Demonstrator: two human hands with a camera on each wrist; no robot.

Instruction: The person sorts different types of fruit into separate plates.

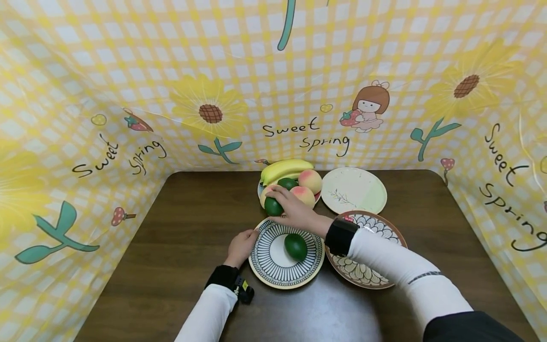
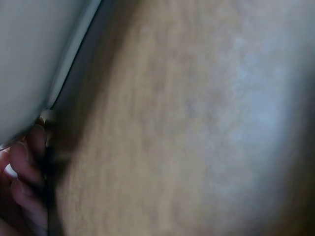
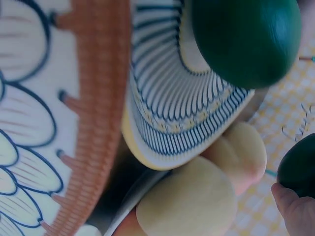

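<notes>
"What have the hands got?"

"The right hand (image 1: 295, 210) curls round a smooth, dark green oval fruit (image 1: 273, 207) at the near-left edge of a pale round plate (image 1: 318, 197) — whether it's lifted clear, I can't tell. The left hand (image 1: 242, 248) pinches the left rim of a white, dark-striped round plate (image 1: 261, 273)."

"Which step, then?"

"Picking out fruit, I'd judge — a matching green oval fruit (image 1: 296, 247) sits on the striped one. Next calls for lifting past the pink-and-cream round peaches (image 1: 302, 195), near the brown wooden table's (image 1: 192, 204) far edge."
</notes>
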